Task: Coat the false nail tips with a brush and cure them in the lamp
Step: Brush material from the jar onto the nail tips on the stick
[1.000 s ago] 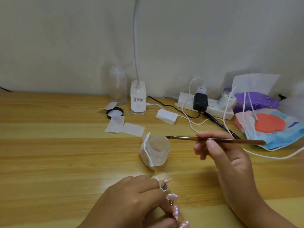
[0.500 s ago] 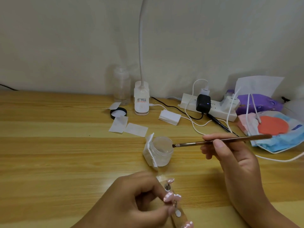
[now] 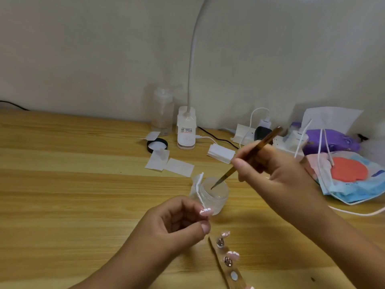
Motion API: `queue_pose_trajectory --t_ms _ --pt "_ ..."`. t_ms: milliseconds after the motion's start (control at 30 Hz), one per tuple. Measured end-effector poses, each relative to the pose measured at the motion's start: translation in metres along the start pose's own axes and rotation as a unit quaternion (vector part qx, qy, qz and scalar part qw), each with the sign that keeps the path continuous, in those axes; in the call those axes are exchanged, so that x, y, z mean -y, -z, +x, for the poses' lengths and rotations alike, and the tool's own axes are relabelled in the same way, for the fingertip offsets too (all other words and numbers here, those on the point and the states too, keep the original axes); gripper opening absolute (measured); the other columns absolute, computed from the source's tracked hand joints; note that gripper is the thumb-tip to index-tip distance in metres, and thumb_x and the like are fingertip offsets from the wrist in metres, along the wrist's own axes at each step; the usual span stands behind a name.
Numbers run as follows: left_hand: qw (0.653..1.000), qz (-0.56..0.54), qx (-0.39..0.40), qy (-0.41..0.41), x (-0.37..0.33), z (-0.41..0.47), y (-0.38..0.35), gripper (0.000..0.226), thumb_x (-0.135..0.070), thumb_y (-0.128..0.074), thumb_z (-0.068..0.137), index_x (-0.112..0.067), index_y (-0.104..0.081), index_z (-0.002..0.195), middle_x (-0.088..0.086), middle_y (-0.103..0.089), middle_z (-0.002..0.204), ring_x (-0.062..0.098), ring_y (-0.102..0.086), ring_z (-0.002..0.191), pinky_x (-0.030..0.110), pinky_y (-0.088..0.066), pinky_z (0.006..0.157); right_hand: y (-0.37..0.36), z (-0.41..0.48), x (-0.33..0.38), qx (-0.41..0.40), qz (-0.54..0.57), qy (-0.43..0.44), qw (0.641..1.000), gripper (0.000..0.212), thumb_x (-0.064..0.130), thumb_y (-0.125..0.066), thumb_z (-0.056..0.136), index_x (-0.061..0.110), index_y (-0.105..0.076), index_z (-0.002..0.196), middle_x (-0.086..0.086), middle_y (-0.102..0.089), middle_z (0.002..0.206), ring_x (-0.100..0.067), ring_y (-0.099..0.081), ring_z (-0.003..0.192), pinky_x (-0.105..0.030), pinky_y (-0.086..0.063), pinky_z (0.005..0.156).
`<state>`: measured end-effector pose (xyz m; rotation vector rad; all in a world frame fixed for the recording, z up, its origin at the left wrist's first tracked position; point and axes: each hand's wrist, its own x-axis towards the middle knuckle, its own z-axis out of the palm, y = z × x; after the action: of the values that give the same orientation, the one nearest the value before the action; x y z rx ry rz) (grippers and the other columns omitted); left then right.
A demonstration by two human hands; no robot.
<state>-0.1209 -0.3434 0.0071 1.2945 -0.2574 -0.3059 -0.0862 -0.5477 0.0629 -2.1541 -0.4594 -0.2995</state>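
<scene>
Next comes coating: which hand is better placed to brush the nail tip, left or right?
Right. The right hand grips the brush, its bristles dipped in the clear jar. The left hand pinches a nail tip just beside the jar, so it likely serves as holder.

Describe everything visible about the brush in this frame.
The brush is slim, with a brown glossy handle, a metallic-looking ferrule and a dark pointed tip. The right hand pinches it mid-shaft. It slants, handle end up and right, tip down inside the open mouth of the clear jar; whether the bristles touch the contents cannot be told.
</scene>
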Motion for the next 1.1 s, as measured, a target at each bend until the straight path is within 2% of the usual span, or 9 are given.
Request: queue_pose_trajectory --t_ms 133,267,367,500,600,700,800,867,1100 --pt "1.000 0.014 0.005 -0.001 0.002 0.000 0.000 0.025 -0.035 -0.077 0.051 -0.026 -0.073 0.075 -0.002 -0.069 0.073 0.007 -0.061 0.071 0.015 -0.049 0.067 -0.013 0.005 -0.003 0.025 -0.049 0.023 0.998 0.011 0.041 -0.059 0.087 0.033 -0.064 0.091 0.015 -0.064 0.091 -0.009 -0.060 0.083 -0.019 -0.050 0.070" --pt "1.000 0.020 0.013 -0.001 0.003 -0.001 0.000 0.025 -0.037 -0.076 0.054 -0.027 -0.073 0.077 -0.002 -0.071 0.078 0.009 -0.061 0.075 0.016 -0.050 0.069 -0.019 0.008 -0.007 0.056 -0.090 0.046 0.993 0.005 0.027 -0.061 0.092 0.030 -0.064 0.089 0.012 -0.063 0.083 -0.011 -0.058 0.077 -0.018 -0.046 0.064" --pt "1.000 0.024 0.013 -0.005 0.003 -0.001 0.000 0.025 -0.038 -0.075 0.055 -0.027 -0.073 0.077 -0.002 -0.071 0.080 0.009 -0.062 0.077 0.016 -0.050 0.070 -0.020 0.008 -0.009 0.074 -0.097 0.038 0.992 0.005 0.029 -0.058 0.091 0.031 -0.062 0.088 0.012 -0.062 0.078 -0.012 -0.058 0.075 -0.023 -0.047 0.063" --pt "0.999 0.028 0.016 -0.010 0.004 -0.001 0.001 0.027 -0.038 -0.075 0.058 -0.025 -0.074 0.081 -0.002 -0.071 0.083 0.008 -0.063 0.079 0.015 -0.049 0.070 -0.017 0.009 -0.010 0.071 -0.101 0.022 0.992 0.006 0.032 -0.056 0.092 0.033 -0.061 0.089 0.013 -0.063 0.083 -0.009 -0.058 0.078 -0.018 -0.047 0.066" --pt "0.999 0.033 0.016 -0.008 0.005 0.000 0.002 0.030 -0.039 -0.075 0.058 -0.024 -0.075 0.084 -0.001 -0.072 0.084 0.007 -0.063 0.079 0.014 -0.049 0.070 -0.010 -0.004 -0.014 0.022 -0.049 0.007 0.999 0.008 0.038 -0.056 0.089 0.035 -0.063 0.091 0.017 -0.064 0.093 -0.007 -0.061 0.085 -0.019 -0.050 0.073" --pt "0.999 0.042 0.016 -0.003 0.006 0.000 0.003 0.032 -0.041 -0.075 0.058 -0.026 -0.075 0.085 0.000 -0.074 0.090 0.008 -0.066 0.083 0.015 -0.050 0.074 0.000 -0.025 -0.020 -0.037 0.055 0.005 0.998 0.013 0.038 -0.059 0.086 0.036 -0.067 0.096 0.008 -0.068 0.097 -0.011 -0.066 0.089 -0.018 -0.054 0.075" --pt "0.999 0.048 0.012 0.000 0.007 0.000 0.003 0.033 -0.042 -0.075 0.057 -0.025 -0.074 0.085 0.001 -0.074 0.092 0.007 -0.066 0.083 0.014 -0.050 0.073 0.004 -0.042 -0.031 -0.109 0.157 -0.018 0.981 0.009 0.023 -0.070 0.085 0.029 -0.071 0.092 0.001 -0.070 0.092 -0.011 -0.068 0.083 -0.017 -0.054 0.074" --pt "0.999 0.048 0.012 0.002 0.008 0.001 0.002 0.033 -0.042 -0.075 0.057 -0.025 -0.074 0.086 -0.003 -0.075 0.091 0.006 -0.065 0.083 0.013 -0.049 0.073 0.002 -0.048 -0.039 -0.152 0.203 -0.052 0.966 0.012 0.024 -0.063 0.084 0.026 -0.073 0.090 0.000 -0.070 0.088 -0.013 -0.068 0.081 -0.018 -0.054 0.075" --pt "0.999 0.045 0.016 0.008 0.006 0.001 0.002 0.032 -0.042 -0.073 0.058 -0.028 -0.074 0.086 -0.010 -0.074 0.086 0.000 -0.062 0.075 0.012 -0.047 0.067 -0.001 -0.045 -0.049 -0.158 0.257 -0.095 0.949 0.019 0.032 -0.061 0.078 0.025 -0.075 0.090 -0.004 -0.071 0.085 -0.013 -0.068 0.079 -0.019 -0.055 0.074"
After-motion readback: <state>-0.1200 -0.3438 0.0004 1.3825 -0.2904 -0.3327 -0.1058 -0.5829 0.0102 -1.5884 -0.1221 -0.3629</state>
